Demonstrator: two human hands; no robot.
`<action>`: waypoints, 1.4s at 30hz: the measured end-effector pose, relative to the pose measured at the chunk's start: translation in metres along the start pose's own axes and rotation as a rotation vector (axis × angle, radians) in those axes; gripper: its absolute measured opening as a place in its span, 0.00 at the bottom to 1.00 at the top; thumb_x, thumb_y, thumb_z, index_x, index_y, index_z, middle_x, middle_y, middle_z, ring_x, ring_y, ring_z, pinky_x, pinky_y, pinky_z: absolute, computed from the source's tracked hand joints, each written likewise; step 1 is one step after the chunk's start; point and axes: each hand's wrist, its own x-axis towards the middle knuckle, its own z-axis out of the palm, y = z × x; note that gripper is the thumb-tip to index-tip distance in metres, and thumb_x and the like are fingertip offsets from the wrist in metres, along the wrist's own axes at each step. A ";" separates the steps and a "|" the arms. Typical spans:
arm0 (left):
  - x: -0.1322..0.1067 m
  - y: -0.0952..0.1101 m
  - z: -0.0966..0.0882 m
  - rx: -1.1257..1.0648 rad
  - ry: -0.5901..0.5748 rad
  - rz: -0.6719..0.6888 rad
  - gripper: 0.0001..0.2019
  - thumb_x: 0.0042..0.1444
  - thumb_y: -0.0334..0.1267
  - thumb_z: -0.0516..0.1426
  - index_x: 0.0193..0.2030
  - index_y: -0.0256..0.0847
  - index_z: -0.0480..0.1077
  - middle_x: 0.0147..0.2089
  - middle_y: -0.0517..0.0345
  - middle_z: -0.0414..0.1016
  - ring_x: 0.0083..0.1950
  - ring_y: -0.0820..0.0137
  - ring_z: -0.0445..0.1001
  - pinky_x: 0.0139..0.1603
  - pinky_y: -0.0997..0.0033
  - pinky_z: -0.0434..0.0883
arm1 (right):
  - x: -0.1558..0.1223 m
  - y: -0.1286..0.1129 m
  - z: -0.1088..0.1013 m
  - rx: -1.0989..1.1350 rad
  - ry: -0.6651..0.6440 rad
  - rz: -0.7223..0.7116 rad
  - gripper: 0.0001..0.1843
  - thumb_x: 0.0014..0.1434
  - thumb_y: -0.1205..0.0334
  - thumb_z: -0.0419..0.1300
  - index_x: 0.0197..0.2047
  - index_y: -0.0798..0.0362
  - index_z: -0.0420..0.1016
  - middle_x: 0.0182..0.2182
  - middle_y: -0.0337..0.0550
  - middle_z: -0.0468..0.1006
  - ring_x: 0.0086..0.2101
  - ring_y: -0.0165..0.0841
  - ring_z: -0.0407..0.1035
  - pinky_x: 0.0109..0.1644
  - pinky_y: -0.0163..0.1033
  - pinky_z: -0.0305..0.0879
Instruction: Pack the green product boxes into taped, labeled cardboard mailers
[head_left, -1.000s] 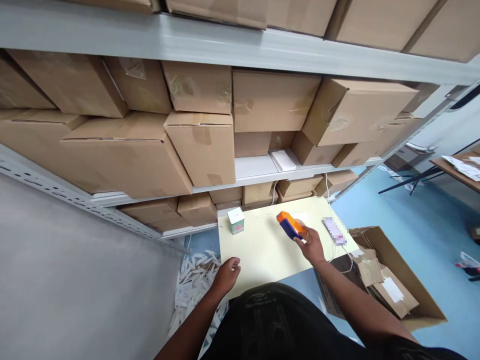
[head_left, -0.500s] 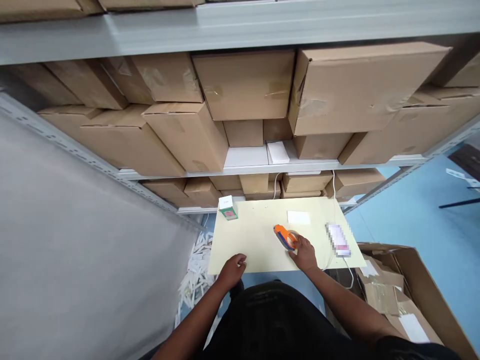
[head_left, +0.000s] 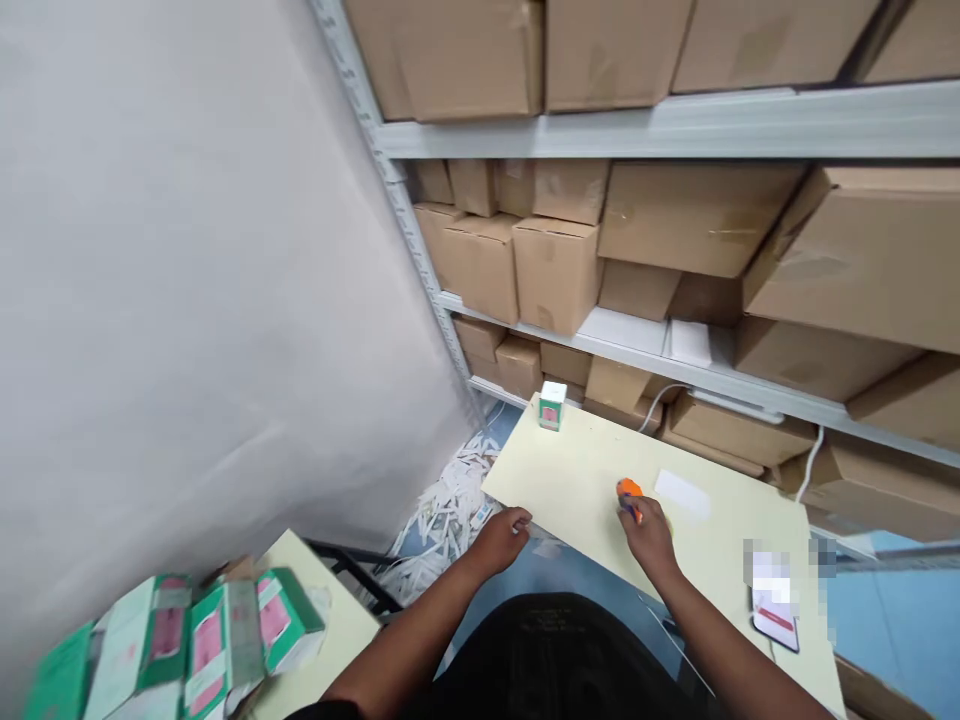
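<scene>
In the head view my right hand (head_left: 649, 540) is closed around an orange and blue tape dispenser (head_left: 628, 490) above the cream tabletop (head_left: 577, 480). The hand covers most of the dispenser. My left hand (head_left: 504, 540) hovers just off the table's front left edge, its fingers curled in a loose fist with nothing visible in them. A small green and white box with a pink panel (head_left: 551, 408) stands upright at the table's far left corner. A white paper slip (head_left: 682, 493) lies beyond my right hand, and a phone (head_left: 774, 600) lies farther right.
Several green and pink boxes (head_left: 206, 640) lie on a second cream surface (head_left: 322, 600) at lower left. White paper strips (head_left: 450, 500) litter the floor between the tables. Metal shelving (head_left: 637, 350) with brown cartons stands behind, and a grey wall (head_left: 225, 250) rises at left.
The view has swung left, bringing the second surface and its green boxes into sight. My right hand now grips the dispenser more fully. My left hand has moved off the tabletop.
</scene>
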 end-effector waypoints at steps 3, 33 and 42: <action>-0.032 -0.011 -0.012 -0.050 0.085 -0.017 0.12 0.57 0.36 0.57 0.47 0.43 0.78 0.47 0.53 0.82 0.48 0.63 0.79 0.52 0.65 0.74 | -0.004 -0.015 0.015 0.015 -0.042 -0.026 0.22 0.56 0.44 0.57 0.43 0.51 0.80 0.49 0.52 0.77 0.52 0.49 0.72 0.60 0.53 0.66; -0.458 -0.127 -0.087 -0.309 0.982 -0.436 0.15 0.56 0.40 0.60 0.49 0.40 0.78 0.48 0.50 0.82 0.48 0.62 0.79 0.49 0.65 0.74 | -0.300 -0.315 0.269 0.157 -1.132 -0.509 0.24 0.55 0.39 0.61 0.42 0.50 0.82 0.42 0.48 0.85 0.46 0.47 0.78 0.51 0.47 0.72; -0.599 -0.147 -0.047 -0.470 1.525 -0.770 0.11 0.58 0.42 0.56 0.41 0.41 0.77 0.38 0.56 0.82 0.41 0.65 0.79 0.46 0.67 0.74 | -0.402 -0.347 0.301 0.122 -1.632 -0.686 0.23 0.57 0.39 0.61 0.39 0.50 0.82 0.33 0.44 0.83 0.38 0.44 0.77 0.44 0.44 0.72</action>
